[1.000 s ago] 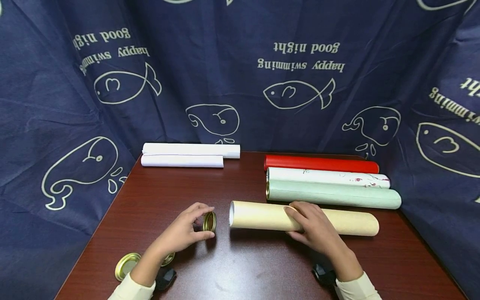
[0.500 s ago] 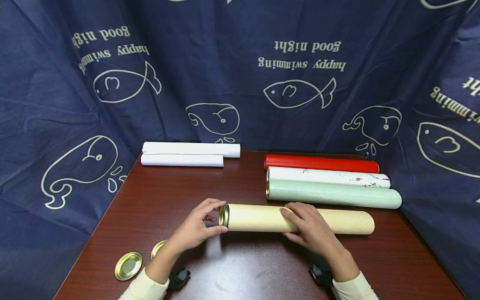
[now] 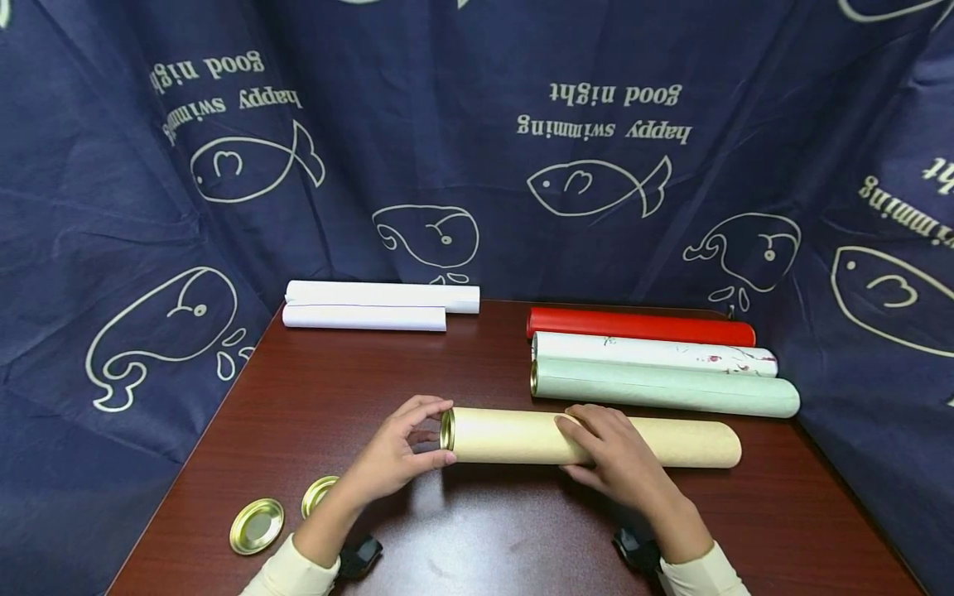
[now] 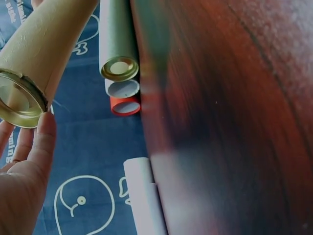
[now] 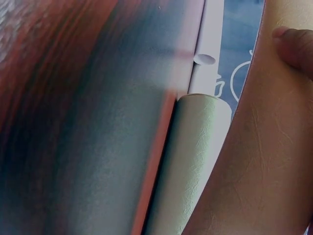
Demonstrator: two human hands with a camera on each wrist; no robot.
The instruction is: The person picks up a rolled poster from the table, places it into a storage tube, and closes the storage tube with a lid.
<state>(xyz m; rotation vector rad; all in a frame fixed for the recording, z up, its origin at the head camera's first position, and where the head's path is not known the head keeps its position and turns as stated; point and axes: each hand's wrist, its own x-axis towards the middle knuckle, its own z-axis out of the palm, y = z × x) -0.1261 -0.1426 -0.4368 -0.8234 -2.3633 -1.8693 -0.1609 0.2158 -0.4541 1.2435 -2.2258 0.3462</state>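
A pale yellow cardboard tube point(image 3: 514, 435) is held roughly level above the table's middle. My right hand point(image 3: 614, 451) grips it from above, right of its centre; the right wrist view shows the thumb point(image 5: 296, 49) lying along the tube. At the tube's left end sits a gold metal lid point(image 3: 447, 430). My left hand point(image 3: 398, 451) holds this lid by its rim, thumb below and fingers above. In the left wrist view the lid point(image 4: 24, 115) fills the tube's mouth, with a thin dark line between rim and tube edge.
Two loose gold lids point(image 3: 257, 527) lie by my left forearm, one partly covered. Behind the held tube lie a green tube point(image 3: 663, 387), a white flowered tube point(image 3: 648, 353) and a red tube point(image 3: 641, 326). White paper rolls point(image 3: 365, 318) lie back left, before a blue curtain point(image 3: 477, 124).
My left hand has brought the gold lid rightward to the tube's open end, and it now sits further in. The right hand has shifted the tube slightly left.
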